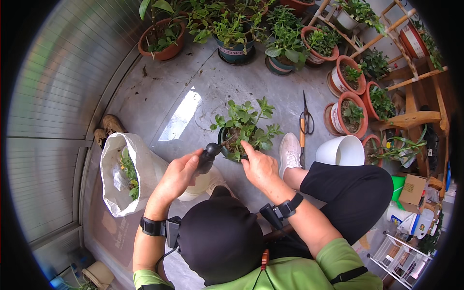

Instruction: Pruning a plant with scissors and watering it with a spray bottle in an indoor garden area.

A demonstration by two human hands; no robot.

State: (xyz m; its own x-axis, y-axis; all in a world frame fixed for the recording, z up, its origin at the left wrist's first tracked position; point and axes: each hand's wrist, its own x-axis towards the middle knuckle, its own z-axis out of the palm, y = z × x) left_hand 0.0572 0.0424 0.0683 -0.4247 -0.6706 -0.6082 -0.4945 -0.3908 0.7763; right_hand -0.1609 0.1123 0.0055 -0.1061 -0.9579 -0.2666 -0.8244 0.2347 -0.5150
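My left hand (pixel 181 172) is closed around a black handled tool (pixel 208 156), whose thin end reaches the rim of a dark green pot. A leafy green plant (pixel 250 127) grows from the soil of that pot, which stands on the grey tiled floor before me. At the pot's near right side is my right hand (pixel 259 166), its index finger extended among the lower leaves; the fingertips are partly hidden, and nothing is seen held in it. Right of the plant, scissors (pixel 307 119) with black loop handles and a wooden-handled tool (pixel 302 134) lie on the floor.
An open white woven sack (pixel 137 145) with cut greenery is at left. A white empty pot (pixel 340 150) lies beside my knee. Terracotta pots (pixel 348 112) line the right, near a wooden rack (pixel 409 81). More potted plants (pixel 235 50) stand across the back. Brown shoes (pixel 112 125) sit behind the sack.
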